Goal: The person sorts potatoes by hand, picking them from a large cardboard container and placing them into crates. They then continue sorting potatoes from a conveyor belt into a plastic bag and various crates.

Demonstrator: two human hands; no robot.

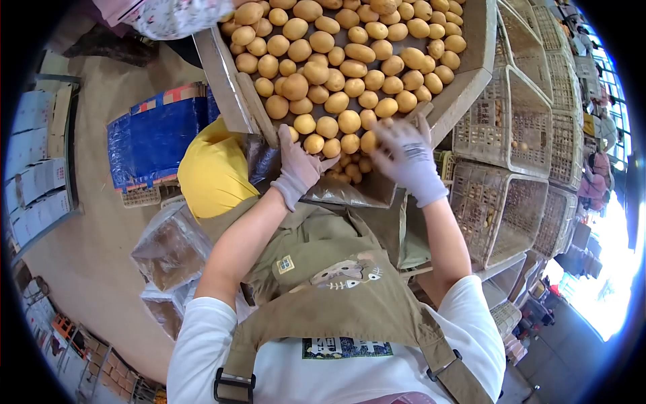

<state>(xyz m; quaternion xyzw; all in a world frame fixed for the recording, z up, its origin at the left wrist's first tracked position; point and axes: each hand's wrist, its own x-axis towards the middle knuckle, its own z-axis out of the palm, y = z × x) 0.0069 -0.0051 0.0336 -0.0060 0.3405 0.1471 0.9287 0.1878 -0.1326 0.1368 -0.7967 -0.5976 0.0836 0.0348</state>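
Note:
Many yellow potatoes (353,69) lie on a sorting table with raised wooden sides (464,101), which narrows toward me into a mouth. My left hand (299,167), in a pale work glove, is at the mouth's left side, thumb and fingers spread beside the front potatoes. Across from it, my gloved right hand (409,158) is blurred by motion, fingers apart over the potatoes at the right side. Right below the mouth stands a plastic-lined box (346,194) with several potatoes (351,170) in it, close to my apron.
Stacked plastic crates (501,121) rise close on my right. On the left are a blue-wrapped box (158,145), a yellow cloth (214,168) and plastic-lined boxes (171,246). Another person's floral sleeve (178,17) shows at the upper left. White cartons (37,168) stand farther left.

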